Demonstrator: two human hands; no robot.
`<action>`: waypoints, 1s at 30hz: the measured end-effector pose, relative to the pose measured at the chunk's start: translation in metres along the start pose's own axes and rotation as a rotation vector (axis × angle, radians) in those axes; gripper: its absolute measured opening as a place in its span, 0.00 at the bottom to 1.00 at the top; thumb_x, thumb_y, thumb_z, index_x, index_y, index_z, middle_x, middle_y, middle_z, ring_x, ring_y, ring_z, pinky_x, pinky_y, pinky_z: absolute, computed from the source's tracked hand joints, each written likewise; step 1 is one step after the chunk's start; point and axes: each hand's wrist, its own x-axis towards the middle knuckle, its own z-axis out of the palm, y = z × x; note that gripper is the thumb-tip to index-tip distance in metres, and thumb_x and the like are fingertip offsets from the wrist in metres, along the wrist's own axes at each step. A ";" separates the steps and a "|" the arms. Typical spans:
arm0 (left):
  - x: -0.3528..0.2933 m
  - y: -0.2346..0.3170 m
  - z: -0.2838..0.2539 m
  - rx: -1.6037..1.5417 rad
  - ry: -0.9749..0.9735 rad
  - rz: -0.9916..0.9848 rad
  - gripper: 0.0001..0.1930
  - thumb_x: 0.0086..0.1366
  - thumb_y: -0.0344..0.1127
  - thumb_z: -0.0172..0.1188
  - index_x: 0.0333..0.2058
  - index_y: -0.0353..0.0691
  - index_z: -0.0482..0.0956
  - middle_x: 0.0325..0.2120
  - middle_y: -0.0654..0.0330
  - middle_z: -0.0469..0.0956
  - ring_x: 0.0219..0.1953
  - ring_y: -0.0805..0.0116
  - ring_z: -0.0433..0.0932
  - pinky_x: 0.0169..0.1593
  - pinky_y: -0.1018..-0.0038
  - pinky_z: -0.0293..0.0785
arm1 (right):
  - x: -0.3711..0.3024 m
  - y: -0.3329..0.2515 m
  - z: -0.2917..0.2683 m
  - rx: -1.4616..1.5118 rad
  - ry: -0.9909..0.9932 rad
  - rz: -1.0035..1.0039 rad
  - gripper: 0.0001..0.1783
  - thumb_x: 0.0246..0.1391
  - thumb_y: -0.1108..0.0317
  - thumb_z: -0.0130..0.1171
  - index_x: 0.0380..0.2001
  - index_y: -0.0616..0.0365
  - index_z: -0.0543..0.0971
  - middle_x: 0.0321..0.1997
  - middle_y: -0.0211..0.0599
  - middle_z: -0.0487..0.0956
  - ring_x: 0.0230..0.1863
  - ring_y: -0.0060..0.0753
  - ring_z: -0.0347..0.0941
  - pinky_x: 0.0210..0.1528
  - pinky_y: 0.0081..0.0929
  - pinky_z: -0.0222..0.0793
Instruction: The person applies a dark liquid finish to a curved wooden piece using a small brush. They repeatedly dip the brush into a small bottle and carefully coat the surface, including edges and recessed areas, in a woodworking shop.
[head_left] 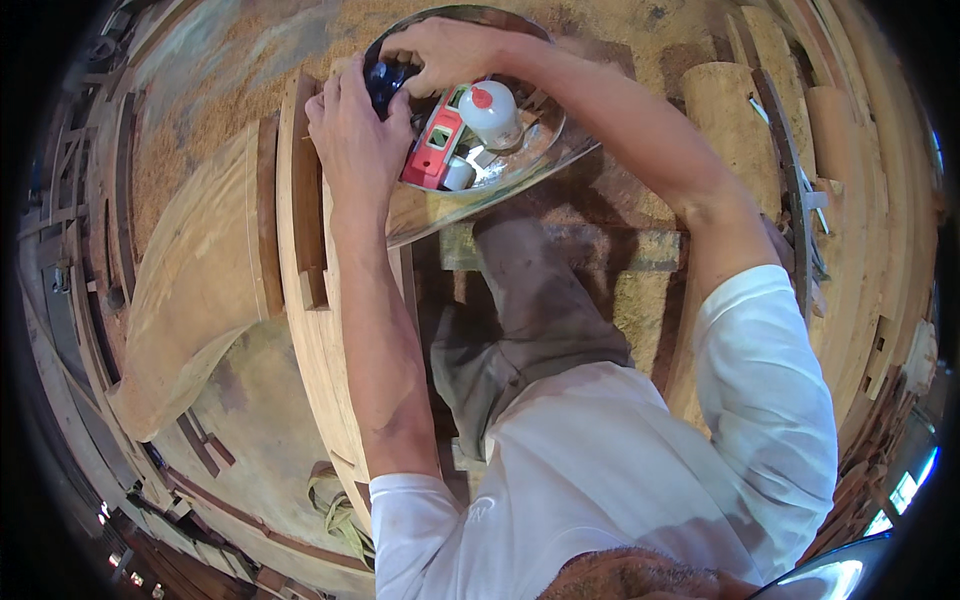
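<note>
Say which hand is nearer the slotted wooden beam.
Left. The left hand is at the far end of the beam; the right hand is farther right, by the dark object.

Dark thing [388, 84] between left hand [355, 120] and right hand [440, 52]: fingers cover much of it, can't tell what it is. Left hand hides part of tray [572, 155] rim. Small bits [485, 157] in tray, on wearer's side of right hand: too small to tell. Scraps [60, 278] far left of hands: blurred. Shirt [600, 450], well below hands: cut off by bottom edge.
</note>
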 end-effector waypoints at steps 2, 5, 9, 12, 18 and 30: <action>0.011 0.000 0.000 -0.081 -0.034 0.022 0.25 0.63 0.37 0.72 0.59 0.41 0.81 0.48 0.49 0.84 0.50 0.44 0.78 0.58 0.54 0.72 | -0.003 0.006 -0.010 0.061 0.086 -0.060 0.35 0.48 0.57 0.76 0.58 0.65 0.80 0.47 0.52 0.86 0.48 0.49 0.84 0.53 0.41 0.79; 0.028 -0.001 -0.014 -0.284 -0.138 0.039 0.25 0.66 0.39 0.74 0.61 0.40 0.82 0.45 0.49 0.87 0.47 0.55 0.85 0.56 0.62 0.79 | 0.001 0.001 -0.030 0.050 0.066 -0.120 0.28 0.52 0.59 0.75 0.54 0.59 0.82 0.44 0.48 0.86 0.44 0.42 0.84 0.50 0.41 0.79; 0.040 0.019 -0.039 -0.815 -0.312 -0.338 0.29 0.67 0.37 0.75 0.65 0.38 0.79 0.48 0.56 0.86 0.51 0.71 0.83 0.59 0.70 0.78 | -0.016 -0.027 -0.057 0.333 0.042 -0.149 0.24 0.56 0.65 0.74 0.54 0.61 0.82 0.45 0.43 0.87 0.45 0.35 0.83 0.49 0.34 0.78; 0.038 0.014 -0.050 -0.801 -0.272 -0.294 0.30 0.66 0.35 0.76 0.65 0.34 0.78 0.49 0.55 0.86 0.52 0.69 0.83 0.60 0.70 0.78 | -0.017 -0.043 -0.050 0.600 -0.047 -0.140 0.20 0.60 0.71 0.70 0.54 0.63 0.81 0.45 0.42 0.87 0.45 0.35 0.83 0.49 0.31 0.80; -0.036 -0.023 -0.081 -0.740 0.008 -0.547 0.29 0.62 0.35 0.78 0.59 0.34 0.80 0.49 0.54 0.85 0.50 0.67 0.83 0.57 0.70 0.79 | -0.023 -0.045 -0.074 0.003 -0.220 0.052 0.19 0.58 0.72 0.65 0.53 0.60 0.81 0.45 0.45 0.86 0.46 0.44 0.85 0.48 0.43 0.81; -0.224 -0.070 -0.106 -0.351 0.186 -0.920 0.25 0.65 0.31 0.75 0.59 0.33 0.80 0.55 0.54 0.81 0.53 0.64 0.81 0.60 0.68 0.78 | -0.021 -0.022 -0.053 -0.637 -0.262 -0.028 0.13 0.56 0.71 0.66 0.45 0.58 0.82 0.45 0.39 0.82 0.52 0.48 0.81 0.55 0.46 0.79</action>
